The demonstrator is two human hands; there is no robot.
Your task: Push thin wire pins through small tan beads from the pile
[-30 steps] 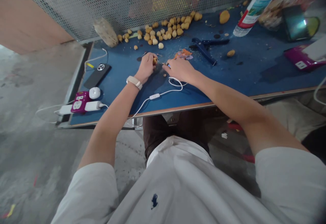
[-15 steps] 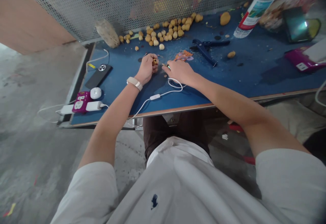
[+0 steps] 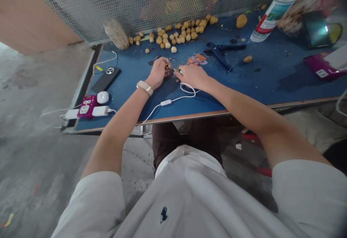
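My left hand (image 3: 158,73), with a pale band on its wrist, is closed around a small tan gourd (image 3: 167,66) that shows a dark spot on its right side. Facing it, my right hand (image 3: 194,76) grips a slim pen-like tool (image 3: 178,70) with a thin metal tip. The tip points left at the gourd; whether it touches I cannot tell. A white cord (image 3: 166,102) with an inline switch loops out below my right hand. Just behind that hand lies a pile of orange and purple scraps (image 3: 197,59).
Many small gourds (image 3: 187,32) lie along the mesh panel (image 3: 121,10). Blue-handled pliers (image 3: 220,55) rest to the right, and a water bottle (image 3: 273,16) stands behind. At left are a phone (image 3: 106,79) and a purple power strip (image 3: 88,107) on the blue table (image 3: 244,86).
The view has shifted slightly. The gourd looks a little turned in my left hand, and more of the tool's tip shows. Both hands keep their grip.
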